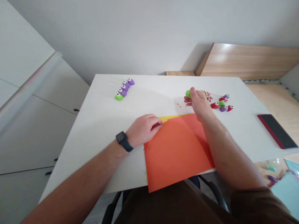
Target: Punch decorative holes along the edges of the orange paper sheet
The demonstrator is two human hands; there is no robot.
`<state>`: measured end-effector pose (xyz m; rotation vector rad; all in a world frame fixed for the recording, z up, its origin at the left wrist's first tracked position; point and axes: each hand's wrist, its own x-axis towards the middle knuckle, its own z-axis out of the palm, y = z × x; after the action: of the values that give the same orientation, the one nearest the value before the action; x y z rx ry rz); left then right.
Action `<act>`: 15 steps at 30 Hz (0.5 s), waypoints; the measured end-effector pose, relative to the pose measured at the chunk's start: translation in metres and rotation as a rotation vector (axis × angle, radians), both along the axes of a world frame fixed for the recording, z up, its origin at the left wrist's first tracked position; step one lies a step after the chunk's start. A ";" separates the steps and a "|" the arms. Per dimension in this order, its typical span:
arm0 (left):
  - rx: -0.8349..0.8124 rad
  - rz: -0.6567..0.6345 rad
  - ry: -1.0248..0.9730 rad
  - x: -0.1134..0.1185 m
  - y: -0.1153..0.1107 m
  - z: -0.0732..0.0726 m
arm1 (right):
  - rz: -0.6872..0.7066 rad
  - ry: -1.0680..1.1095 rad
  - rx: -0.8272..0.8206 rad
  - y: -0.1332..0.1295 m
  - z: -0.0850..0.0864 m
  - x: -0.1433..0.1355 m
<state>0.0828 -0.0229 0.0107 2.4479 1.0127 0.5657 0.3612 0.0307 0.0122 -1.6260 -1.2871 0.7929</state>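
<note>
My right hand (198, 101) is raised above the far side of the table, its thumb pressing a small lime-green lump (188, 93) against the fingers. My left hand (146, 127) rests with curled fingers at the upper left corner of an orange paper sheet (175, 152). A bit of red shows inside those fingers; what it is I cannot make out. Under the orange sheet a strip of yellow paper (165, 119) sticks out. Beyond my right hand lie a pile of tiny coloured pieces (207, 95) and a cluster of red, green and purple lumps with eyes (221, 104).
At the back left of the white table (105, 124) stands a slanted row of purple lumps with eyes (124, 88), a green one (119, 97) at its near end. A few red bits (180, 106) lie loose. Toward the right edge sits a dark, red-edged flat case (277, 130).
</note>
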 end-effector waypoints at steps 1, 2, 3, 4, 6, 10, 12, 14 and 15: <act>0.002 -0.002 -0.002 0.000 0.000 0.000 | -0.023 0.048 0.002 -0.001 0.001 -0.003; 0.004 -0.002 -0.004 0.000 0.000 0.000 | -0.019 0.097 0.001 -0.002 0.002 -0.006; 0.006 -0.004 -0.005 0.000 0.000 0.000 | 0.014 0.144 -0.006 -0.003 0.002 -0.010; 0.007 -0.004 -0.006 0.000 0.001 -0.001 | 0.061 0.194 -0.018 -0.004 0.001 -0.015; 0.008 -0.004 -0.007 0.000 0.001 -0.001 | 0.175 0.286 -0.064 -0.006 -0.003 -0.022; 0.000 0.001 -0.011 0.000 0.001 -0.001 | 0.102 0.291 -0.060 -0.001 -0.013 -0.021; -0.003 0.001 -0.016 0.000 0.001 -0.001 | -0.064 0.187 -0.007 0.004 -0.015 -0.013; -0.005 -0.001 -0.020 -0.001 0.001 -0.001 | -0.161 0.143 0.015 0.008 -0.014 -0.006; -0.006 -0.001 -0.022 -0.001 0.001 -0.001 | -0.181 0.147 0.027 0.008 -0.012 -0.004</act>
<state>0.0821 -0.0222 0.0094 2.4319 1.0031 0.5868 0.3575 0.0390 -0.0002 -1.6053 -1.0274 0.7646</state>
